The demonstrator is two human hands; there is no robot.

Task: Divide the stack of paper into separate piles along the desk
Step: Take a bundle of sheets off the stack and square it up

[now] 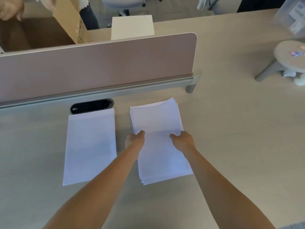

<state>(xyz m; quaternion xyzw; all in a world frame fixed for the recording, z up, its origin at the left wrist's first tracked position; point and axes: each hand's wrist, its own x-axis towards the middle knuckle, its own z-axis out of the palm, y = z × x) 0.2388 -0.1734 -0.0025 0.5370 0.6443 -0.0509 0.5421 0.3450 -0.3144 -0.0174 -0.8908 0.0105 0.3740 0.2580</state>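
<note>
Two white paper piles lie on the beige desk [231,129]. The left pile [90,146] is neat and nobody touches it. The right pile [156,119] is loosely fanned, its sheets slightly askew. My left hand [134,140] grips the right pile's left edge, thumb on top. My right hand [183,140] grips the pile's right edge the same way. Both forearms reach in from the bottom of the view.
A pinkish divider screen [99,63] on a grey rail runs behind the piles, with a black cable port [91,105] in front of it. Beyond it stand a cardboard box [33,30] and a cream sheet [132,27]. A small stool [288,58] sits at right. Another person's hand [9,10] shows top left.
</note>
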